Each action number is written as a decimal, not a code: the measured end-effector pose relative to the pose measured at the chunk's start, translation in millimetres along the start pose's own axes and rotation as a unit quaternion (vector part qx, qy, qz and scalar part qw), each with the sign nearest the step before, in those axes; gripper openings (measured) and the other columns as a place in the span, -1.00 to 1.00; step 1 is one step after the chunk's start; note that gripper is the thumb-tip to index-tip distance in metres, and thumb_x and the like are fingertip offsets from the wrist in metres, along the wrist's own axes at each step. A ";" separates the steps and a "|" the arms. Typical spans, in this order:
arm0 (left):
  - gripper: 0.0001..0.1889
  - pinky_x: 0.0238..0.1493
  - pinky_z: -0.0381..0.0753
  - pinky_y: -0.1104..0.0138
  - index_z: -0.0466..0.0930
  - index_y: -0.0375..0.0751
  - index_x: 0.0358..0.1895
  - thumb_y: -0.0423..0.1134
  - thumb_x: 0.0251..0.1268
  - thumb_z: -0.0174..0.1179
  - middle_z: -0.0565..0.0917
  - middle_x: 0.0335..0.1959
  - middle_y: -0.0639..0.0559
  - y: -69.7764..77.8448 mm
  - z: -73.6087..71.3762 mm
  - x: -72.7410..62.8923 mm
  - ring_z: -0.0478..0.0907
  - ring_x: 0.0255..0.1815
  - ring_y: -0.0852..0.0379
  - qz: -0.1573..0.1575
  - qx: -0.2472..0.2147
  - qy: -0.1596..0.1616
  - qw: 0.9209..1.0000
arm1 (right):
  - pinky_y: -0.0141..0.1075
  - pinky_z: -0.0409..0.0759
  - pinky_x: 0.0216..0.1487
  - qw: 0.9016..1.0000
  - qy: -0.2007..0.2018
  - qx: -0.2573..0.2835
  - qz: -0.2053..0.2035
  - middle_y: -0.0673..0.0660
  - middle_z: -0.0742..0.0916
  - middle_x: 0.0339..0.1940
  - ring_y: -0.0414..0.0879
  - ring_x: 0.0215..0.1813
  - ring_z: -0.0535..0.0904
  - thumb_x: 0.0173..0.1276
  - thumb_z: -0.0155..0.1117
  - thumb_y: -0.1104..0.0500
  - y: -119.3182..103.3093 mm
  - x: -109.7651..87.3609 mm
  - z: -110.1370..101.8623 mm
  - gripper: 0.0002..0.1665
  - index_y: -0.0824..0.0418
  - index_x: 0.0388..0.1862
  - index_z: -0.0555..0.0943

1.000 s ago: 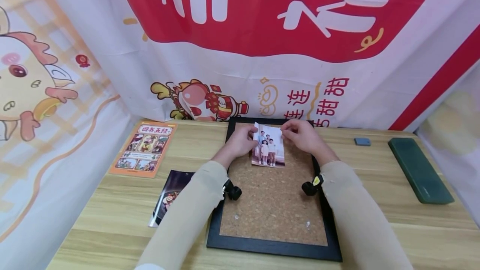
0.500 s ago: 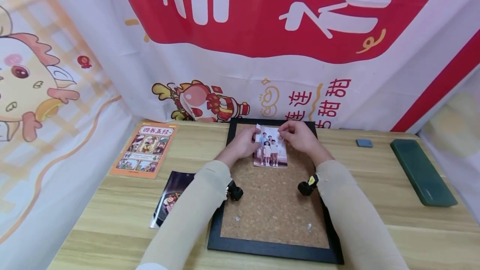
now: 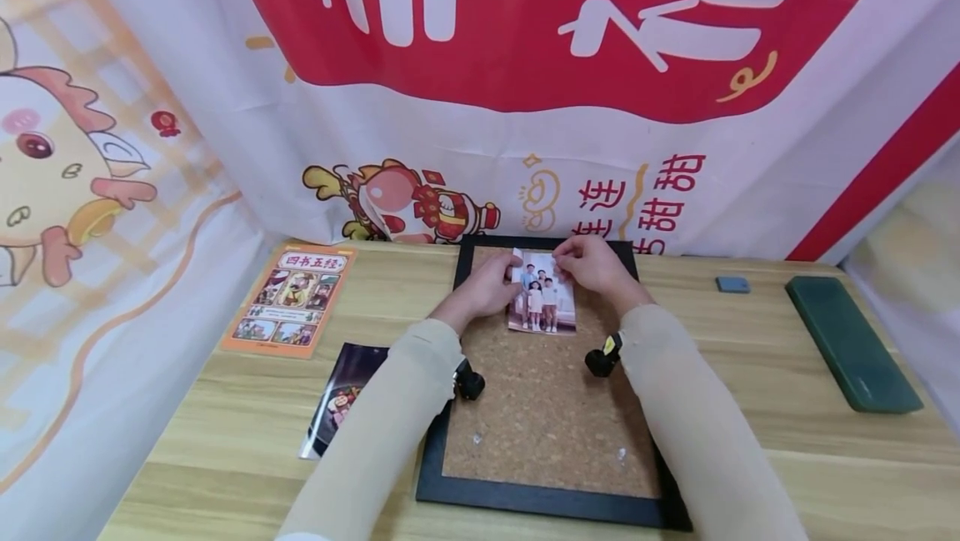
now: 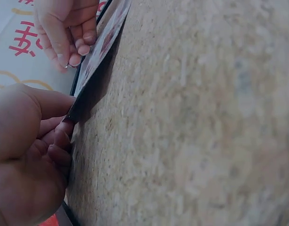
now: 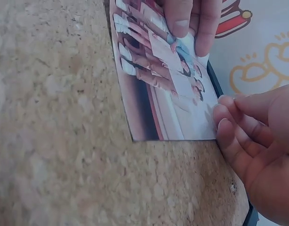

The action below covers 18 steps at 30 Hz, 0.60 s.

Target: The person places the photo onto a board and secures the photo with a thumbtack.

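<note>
A glossy family photo (image 3: 543, 295) lies near the top of a cork board (image 3: 551, 408) with a black frame. My left hand (image 3: 486, 284) pinches its left edge, thumb above and fingers beneath; the left wrist view shows that edge of the photo (image 4: 103, 47) raised off the cork. At the upper right corner is my right hand (image 3: 596, 264), thumb and fingertips drawn together. In the left wrist view the right hand (image 4: 69, 30) shows a tiny glint at its fingertips, like a small clear pin, mostly hidden. The right wrist view has the right hand (image 5: 257, 141) beside the photo's edge.
Two small clear pieces, one left (image 3: 477, 438) and one right (image 3: 621, 453), sit low on the cork. An orange booklet (image 3: 288, 299) and a dark printed sheet (image 3: 341, 399) lie left. A blue block (image 3: 732, 284) and a green case (image 3: 851, 345) lie right.
The photo has shifted slightly right and lies straighter on the board. My right hand has moved a little left along its top, and the right forearm has swung inward.
</note>
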State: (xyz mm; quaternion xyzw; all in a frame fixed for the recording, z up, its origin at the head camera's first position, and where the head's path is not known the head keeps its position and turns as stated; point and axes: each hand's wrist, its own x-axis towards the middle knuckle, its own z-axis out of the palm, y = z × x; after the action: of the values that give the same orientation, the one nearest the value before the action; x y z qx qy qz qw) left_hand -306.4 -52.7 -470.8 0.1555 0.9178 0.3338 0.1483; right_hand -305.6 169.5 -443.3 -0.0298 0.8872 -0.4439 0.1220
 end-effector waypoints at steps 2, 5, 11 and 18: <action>-0.51 0.50 0.48 0.07 0.45 -0.23 0.49 -0.23 0.60 0.23 0.56 0.32 -0.15 2.2 -0.4 -2.6 0.50 0.29 -0.01 0.001 -0.004 0.001 1.000 | -0.25 0.72 -0.10 1.000 -0.005 -0.002 0.012 0.26 0.78 -0.06 0.00 -0.14 0.71 0.72 0.14 0.22 -1.0 2.1 0.2 -0.75 0.31 0.15 0.68; -0.50 0.52 0.48 0.04 0.42 -0.27 0.51 -0.25 0.62 0.21 0.53 0.35 -0.20 8.9 -2.3 -7.9 0.50 0.33 -0.06 -0.002 -0.013 -0.004 1.000 | -0.25 0.71 -0.10 1.000 -0.002 -0.005 0.021 0.25 0.78 -0.07 -0.01 -0.15 0.71 0.72 0.14 0.22 -1.2 5.4 0.3 -0.75 0.30 0.14 0.69; -0.48 0.62 0.37 0.02 0.40 -0.22 0.53 -0.20 0.62 0.21 0.45 0.49 -0.18 -5.7 7.9 8.6 0.43 0.46 -0.06 -0.005 -0.009 -0.014 1.000 | -0.27 0.68 -0.15 1.000 0.009 -0.016 0.018 0.24 0.78 -0.10 -0.01 -0.17 0.69 0.72 0.14 0.20 -4.2 9.3 3.6 -0.73 0.30 0.11 0.73; -0.46 0.66 0.33 0.00 0.39 -0.21 0.54 -0.18 0.63 0.21 0.40 0.56 -0.19 -13.8 9.1 12.9 0.39 0.53 -0.07 -0.001 -0.005 -0.012 1.000 | -0.29 0.65 -0.21 1.000 0.010 -0.002 0.009 0.23 0.77 -0.18 -0.05 -0.24 0.68 0.66 0.18 0.27 -9.0 18.9 10.2 -0.77 0.35 0.07 0.72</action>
State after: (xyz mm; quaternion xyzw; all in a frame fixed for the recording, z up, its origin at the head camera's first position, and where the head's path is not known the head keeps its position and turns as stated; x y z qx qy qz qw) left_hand -317.2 -52.7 -488.6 0.1581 0.9145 0.3360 0.1603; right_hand -321.9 153.0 -445.6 -0.0176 0.8896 -0.4411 0.1169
